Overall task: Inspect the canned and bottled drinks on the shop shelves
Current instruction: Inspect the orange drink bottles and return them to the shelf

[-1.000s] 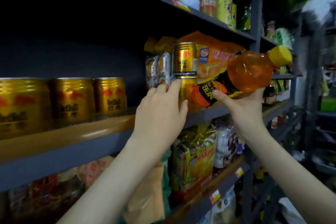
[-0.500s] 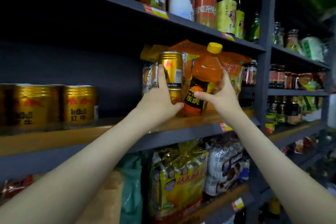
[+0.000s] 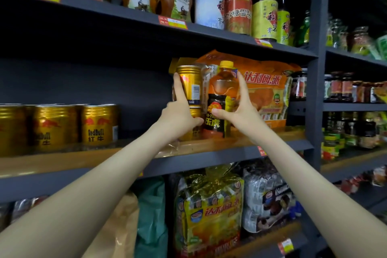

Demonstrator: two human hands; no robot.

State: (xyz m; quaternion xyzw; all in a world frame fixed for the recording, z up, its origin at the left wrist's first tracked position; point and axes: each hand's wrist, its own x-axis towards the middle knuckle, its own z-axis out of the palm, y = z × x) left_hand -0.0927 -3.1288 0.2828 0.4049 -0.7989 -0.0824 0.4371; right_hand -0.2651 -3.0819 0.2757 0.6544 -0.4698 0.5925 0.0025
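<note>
The right hand [image 3: 243, 109] grips the orange bottle [image 3: 223, 88] — let go only once it stands flat. The left hand [image 3: 180, 115] holds the gold cans [image 3: 191, 84] steady.

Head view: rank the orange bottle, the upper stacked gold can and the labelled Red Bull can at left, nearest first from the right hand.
1. orange bottle: gripped by the right hand, mid-shelf.
2. upper stacked gold can: just left of the bottle, held by the left hand.
3. Red Bull can: far left on the same shelf.
</note>
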